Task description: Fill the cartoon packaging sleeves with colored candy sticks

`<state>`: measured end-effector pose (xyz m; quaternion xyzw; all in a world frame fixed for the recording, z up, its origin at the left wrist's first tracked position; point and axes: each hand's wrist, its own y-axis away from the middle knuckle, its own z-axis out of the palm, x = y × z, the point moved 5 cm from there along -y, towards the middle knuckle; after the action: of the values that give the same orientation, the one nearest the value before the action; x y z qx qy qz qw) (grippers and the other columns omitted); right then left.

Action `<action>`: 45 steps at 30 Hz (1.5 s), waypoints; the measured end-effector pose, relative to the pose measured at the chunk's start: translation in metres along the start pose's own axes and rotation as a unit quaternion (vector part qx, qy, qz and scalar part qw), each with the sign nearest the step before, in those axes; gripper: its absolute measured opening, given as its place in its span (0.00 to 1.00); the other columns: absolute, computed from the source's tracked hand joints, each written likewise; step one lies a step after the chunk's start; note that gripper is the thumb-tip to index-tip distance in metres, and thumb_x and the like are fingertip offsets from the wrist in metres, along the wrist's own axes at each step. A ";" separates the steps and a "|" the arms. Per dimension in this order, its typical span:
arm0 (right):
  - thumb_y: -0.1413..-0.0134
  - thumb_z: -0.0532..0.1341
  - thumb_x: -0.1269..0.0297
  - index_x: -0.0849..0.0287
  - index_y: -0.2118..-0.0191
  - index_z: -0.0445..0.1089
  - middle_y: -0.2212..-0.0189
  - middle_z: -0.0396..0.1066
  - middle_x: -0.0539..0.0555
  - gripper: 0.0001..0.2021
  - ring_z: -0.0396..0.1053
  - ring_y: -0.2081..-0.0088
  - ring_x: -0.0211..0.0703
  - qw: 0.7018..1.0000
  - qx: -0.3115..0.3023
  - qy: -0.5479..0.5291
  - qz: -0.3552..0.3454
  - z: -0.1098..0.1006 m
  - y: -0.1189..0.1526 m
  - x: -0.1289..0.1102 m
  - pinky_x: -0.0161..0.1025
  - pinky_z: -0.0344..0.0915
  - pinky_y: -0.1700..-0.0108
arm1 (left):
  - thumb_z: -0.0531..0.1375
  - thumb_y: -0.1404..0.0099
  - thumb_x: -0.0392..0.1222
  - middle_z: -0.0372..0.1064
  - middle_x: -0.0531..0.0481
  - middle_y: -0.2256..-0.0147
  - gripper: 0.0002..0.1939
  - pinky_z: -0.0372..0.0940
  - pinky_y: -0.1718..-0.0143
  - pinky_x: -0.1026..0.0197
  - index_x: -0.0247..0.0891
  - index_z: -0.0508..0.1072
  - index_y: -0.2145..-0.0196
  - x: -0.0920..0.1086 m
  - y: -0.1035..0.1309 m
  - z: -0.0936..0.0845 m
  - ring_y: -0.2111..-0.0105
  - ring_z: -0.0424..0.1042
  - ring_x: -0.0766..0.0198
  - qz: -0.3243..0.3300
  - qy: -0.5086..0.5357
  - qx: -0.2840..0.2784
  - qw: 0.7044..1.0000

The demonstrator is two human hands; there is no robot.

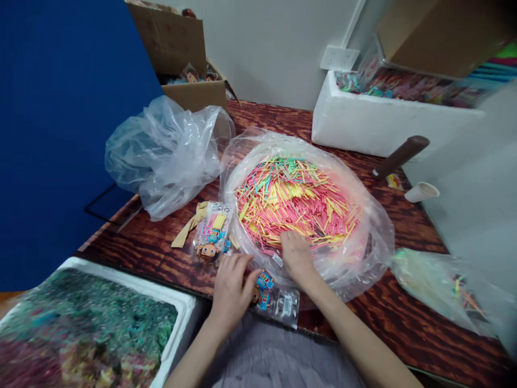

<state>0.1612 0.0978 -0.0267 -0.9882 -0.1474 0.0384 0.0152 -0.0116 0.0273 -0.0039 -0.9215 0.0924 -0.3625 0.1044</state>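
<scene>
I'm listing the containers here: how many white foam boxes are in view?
2. One foam box is at lower left, beside the table; another stands on it at back right. Others may be hidden.

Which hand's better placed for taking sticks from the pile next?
Right, I'd say: the right hand is at the near edge of the stick pile, while the left hand is lower and off to the left, beside the printed packet.

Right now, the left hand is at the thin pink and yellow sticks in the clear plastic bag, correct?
Wrong hand: the head view shows the right hand at the sticks in the bag; the left hand is at a clear printed packet.
</scene>
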 end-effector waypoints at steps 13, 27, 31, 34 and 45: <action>0.51 0.60 0.51 0.56 0.76 0.60 0.84 0.63 0.45 0.15 0.58 0.82 0.34 0.780 -0.171 -0.578 0.169 0.022 0.006 0.046 0.32 0.54 0.78 | 0.56 0.32 0.43 0.67 0.49 0.69 0.11 0.59 0.63 0.61 0.38 0.71 0.71 -0.008 0.001 0.019 0.66 0.67 0.60 -0.052 0.180 -0.082 0.979; 0.61 0.71 0.57 0.59 0.73 0.64 0.80 0.69 0.46 0.17 0.64 0.81 0.31 0.578 -0.207 -0.764 0.199 0.022 0.012 0.038 0.29 0.59 0.79 | 0.62 0.38 0.51 0.60 0.57 0.75 0.14 0.57 0.75 0.70 0.37 0.67 0.70 -0.031 -0.001 0.018 0.77 0.58 0.72 -0.283 0.505 -0.020 0.816; 0.65 0.75 0.62 0.60 0.75 0.63 0.79 0.70 0.47 0.19 0.66 0.79 0.31 0.475 -0.214 -0.824 0.222 0.020 0.014 0.034 0.29 0.62 0.76 | 0.62 0.37 0.51 0.62 0.57 0.75 0.14 0.58 0.75 0.70 0.38 0.67 0.69 -0.026 -0.010 0.022 0.77 0.60 0.71 -0.278 0.534 -0.006 0.799; 0.65 0.75 0.61 0.61 0.77 0.63 0.79 0.69 0.47 0.19 0.66 0.77 0.31 0.466 -0.208 -0.830 0.225 0.021 0.015 0.031 0.29 0.63 0.75 | 0.62 0.38 0.52 0.63 0.57 0.74 0.14 0.58 0.74 0.70 0.38 0.68 0.68 -0.022 -0.019 0.026 0.76 0.61 0.71 -0.265 0.528 0.009 0.807; 0.59 0.72 0.58 0.61 0.66 0.70 0.77 0.70 0.46 0.17 0.66 0.80 0.32 0.477 -0.278 -0.816 0.170 0.010 0.024 -0.006 0.30 0.62 0.78 | 0.60 0.37 0.50 0.74 0.50 0.67 0.11 0.67 0.68 0.64 0.38 0.72 0.66 0.019 -0.055 0.046 0.70 0.72 0.64 -0.188 0.518 -0.038 0.833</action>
<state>0.1617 0.0734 -0.0368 -0.4694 0.0749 0.7864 -0.3945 0.0390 0.0814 -0.0105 -0.6015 -0.0289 -0.7958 -0.0640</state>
